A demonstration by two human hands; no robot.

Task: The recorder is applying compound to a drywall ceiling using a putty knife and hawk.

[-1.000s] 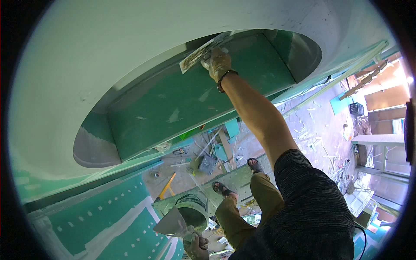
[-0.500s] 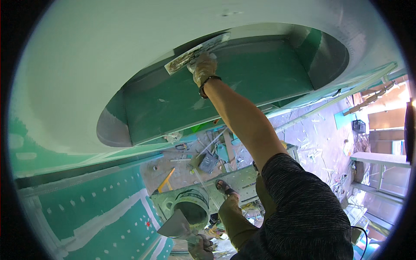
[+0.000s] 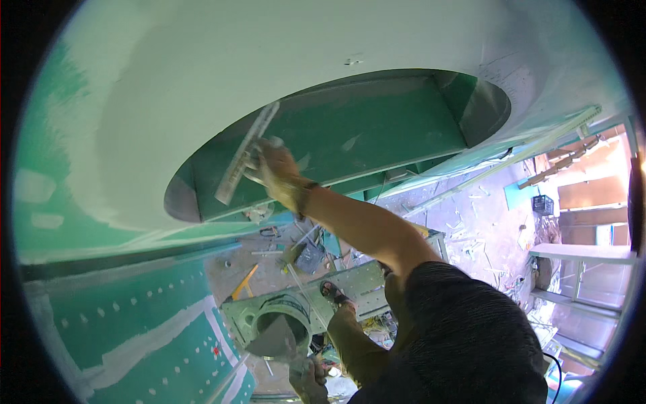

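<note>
In my right hand (image 3: pixel 272 165), white with dried compound, is a finishing trowel (image 3: pixel 237 170) with a long flat blade. It is tilted in front of the left part of a curved recess (image 3: pixel 363 128) lined with green board. Whether the blade touches a surface I cannot tell. Low in view, my left hand (image 3: pixel 309 378) is closed round the handle of a wide putty knife (image 3: pixel 274 340). Its broad grey blade overlaps the mouth of a bucket (image 3: pixel 301 311). The smooth pale plaster surface (image 3: pixel 222 60) surrounds the recess.
Below me is a work platform (image 3: pixel 367 296) carrying the bucket and my sandalled foot (image 3: pixel 333 293). Green board wall (image 3: pixel 134 337) with filled joints stands at left. Scraps litter the floor (image 3: pixel 464 222). A black crate (image 3: pixel 542 205) sits farther right, beyond a long pale rail (image 3: pixel 498 158).
My right hand has swung left and down with the trowel, whose blade is now steeper. The view has shifted slightly. My left hand still holds the putty knife by the bucket.
</note>
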